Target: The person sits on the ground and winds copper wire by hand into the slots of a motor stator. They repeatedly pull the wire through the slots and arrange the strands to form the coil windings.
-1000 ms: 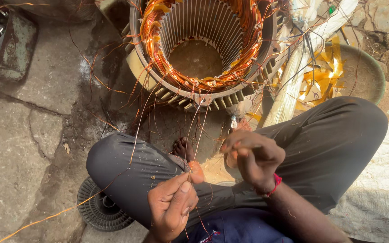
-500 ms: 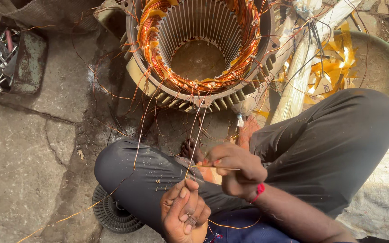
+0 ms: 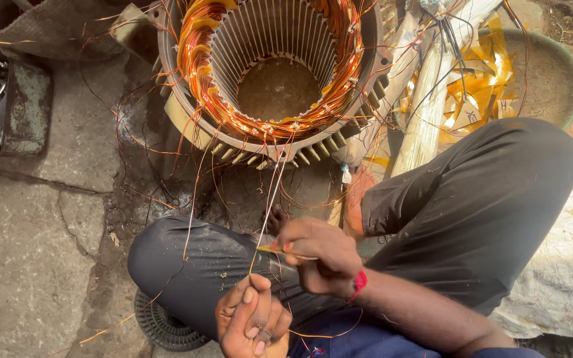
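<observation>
Person sits cross-legged on cracked stone floor [image 3: 28, 252], dark trousers. Left hand [image 3: 252, 321] low in lap, fingers curled tight, pinching thin copper wire strands [image 3: 270, 199] that run up to the motor stator [image 3: 276, 73]. Right hand [image 3: 316, 255], red band at wrist, grips a short yellowish sleeve or stick [image 3: 280, 250] at the same strands; hard to tell which. Stator is round, ribbed grey metal, slotted inside, ringed with shiny orange copper windings. Loose wire bits scattered around it. Green round basin [image 3: 552, 73] upper right holds yellow glossy strips [image 3: 479, 86]. White tube bundle [image 3: 432, 99] beside it. Rusty green tray [image 3: 28, 109] with metal tools on the left. Black ribbed fan cover [image 3: 160, 325] under knee.
</observation>
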Demonstrator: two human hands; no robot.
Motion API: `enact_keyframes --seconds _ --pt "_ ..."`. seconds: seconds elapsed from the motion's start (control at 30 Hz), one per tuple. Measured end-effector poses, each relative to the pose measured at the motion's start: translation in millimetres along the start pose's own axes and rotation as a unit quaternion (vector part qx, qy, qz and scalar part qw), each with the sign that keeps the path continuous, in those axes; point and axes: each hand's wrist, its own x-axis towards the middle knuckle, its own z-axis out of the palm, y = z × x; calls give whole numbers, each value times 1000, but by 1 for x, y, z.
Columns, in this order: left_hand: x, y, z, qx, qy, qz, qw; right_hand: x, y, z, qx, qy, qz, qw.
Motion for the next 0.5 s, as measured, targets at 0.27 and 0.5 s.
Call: enact_keyframes --seconds 0.27,0.5 --pt "8 39 42 816 50 161 553 8 27 -22 -16 130 160 978" --pt "30 89 33 717 -115 -81 683 17 30 -15 -26 194 224 955"
